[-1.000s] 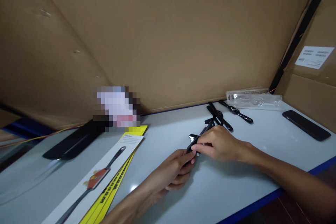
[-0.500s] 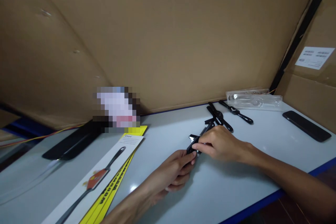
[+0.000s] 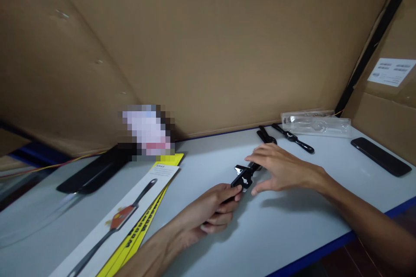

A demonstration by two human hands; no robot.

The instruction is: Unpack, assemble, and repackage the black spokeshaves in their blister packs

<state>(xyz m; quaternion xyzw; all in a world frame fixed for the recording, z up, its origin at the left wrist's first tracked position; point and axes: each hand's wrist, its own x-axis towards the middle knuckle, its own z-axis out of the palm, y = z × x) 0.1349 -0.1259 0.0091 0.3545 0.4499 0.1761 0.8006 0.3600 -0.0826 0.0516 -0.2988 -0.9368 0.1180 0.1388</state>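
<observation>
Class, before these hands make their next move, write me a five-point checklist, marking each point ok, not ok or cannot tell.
1. Left hand has a firm-looking grip on the black tool: ok, its fingers are closed around the near end.
2. Right hand is open: ok, thumb and fingers are spread apart.
3. Right fingertips are off the tool: cannot tell, they overlap it in this single view.
4. Whole tool is visible: not ok, the hands cover parts of it.
5. Clear packages and dark slab are away from both hands: ok, they lie apart, towards the back and right.
</observation>
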